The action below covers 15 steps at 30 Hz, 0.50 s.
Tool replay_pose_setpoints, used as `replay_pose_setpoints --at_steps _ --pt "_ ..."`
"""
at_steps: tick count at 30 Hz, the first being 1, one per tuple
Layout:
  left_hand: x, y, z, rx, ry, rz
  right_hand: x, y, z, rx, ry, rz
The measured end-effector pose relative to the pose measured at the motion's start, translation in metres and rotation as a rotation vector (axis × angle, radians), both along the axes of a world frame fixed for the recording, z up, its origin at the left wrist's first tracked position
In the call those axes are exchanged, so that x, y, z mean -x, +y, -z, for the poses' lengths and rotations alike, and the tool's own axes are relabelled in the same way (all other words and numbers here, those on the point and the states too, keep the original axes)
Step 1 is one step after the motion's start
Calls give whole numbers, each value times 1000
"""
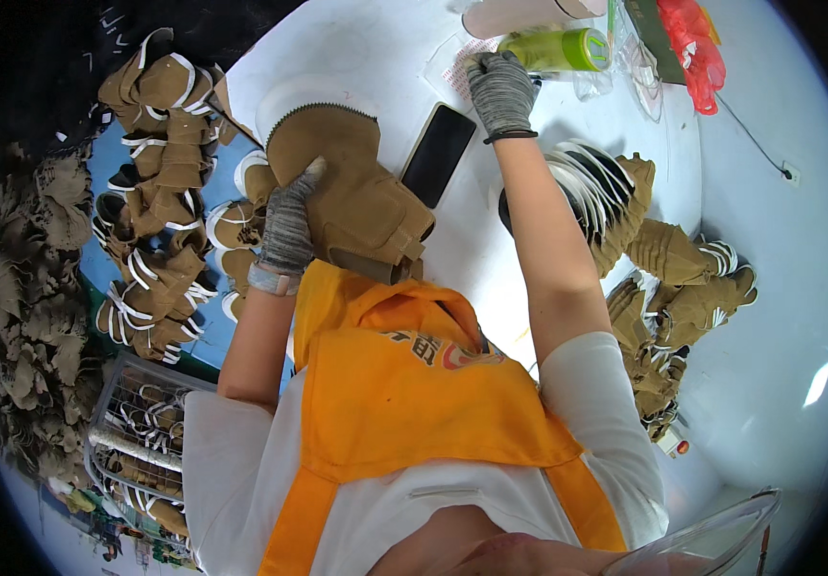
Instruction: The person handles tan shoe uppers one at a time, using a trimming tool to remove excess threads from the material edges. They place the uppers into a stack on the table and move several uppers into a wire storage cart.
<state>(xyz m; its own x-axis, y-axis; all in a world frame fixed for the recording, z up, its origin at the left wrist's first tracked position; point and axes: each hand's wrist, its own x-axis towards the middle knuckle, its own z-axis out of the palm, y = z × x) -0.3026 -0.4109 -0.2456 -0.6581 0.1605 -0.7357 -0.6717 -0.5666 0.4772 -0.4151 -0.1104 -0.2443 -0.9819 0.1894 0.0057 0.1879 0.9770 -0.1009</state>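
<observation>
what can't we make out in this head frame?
- Right hand: fingertips reach toward the green bottle; head view cannot show whether they touch it or the clear packet beneath.
- Left hand: grips the tan boot; palm side is hidden by the glove.
- Boot sole: mostly hidden behind the upper.
- Dark phone: screen blank, nothing readable.
- Wire basket: contents too small and bent at the fisheye rim.

On the surface (376, 58) before you, the boot upper (352, 197) lies at your left hand (289, 226), with the phone (439, 154) just to its right. Farther off, your right hand (502, 88) rests beside the lying bottle (553, 48). A stack of uppers (160, 163) sits to your left, and another pile (663, 278) to your right. The wire basket (141, 437) stands below the left stack.
</observation>
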Motion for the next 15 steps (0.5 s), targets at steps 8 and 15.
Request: replay_pose_setpoints --at_steps 8,15 --pt "6 -4 25 -33 -122 -54 26 12 31 -245 -125 -193" --pt "10 -6 31 -42 -78 -44 35 12 27 -389 -148 -410"
